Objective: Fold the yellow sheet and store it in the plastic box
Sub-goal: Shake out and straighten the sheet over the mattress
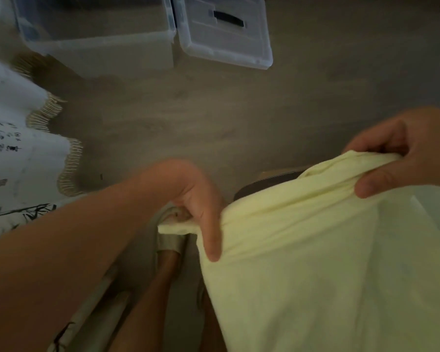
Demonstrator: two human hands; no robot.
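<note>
My left grip (197, 207) and right grip (404, 154) pinch yellow sheet (315, 262) along bunched edge; plastic box (107, 55) well beyond sheet, nearer left grip.

The pale yellow soft fabric sheet (315, 262) hangs across the lower right of the frame, top edge bunched and lifted, folds falling downward; the clear rectangular plastic box (97, 54) stands open at the upper left, well apart.

Pale yellow sheet (315, 250); clear plastic box (99, 39) and lid (226, 31); white cloth (18, 138) with black ink-brush motifs, beige fringe; grey-brown wood-grain floor (214, 110).
</note>
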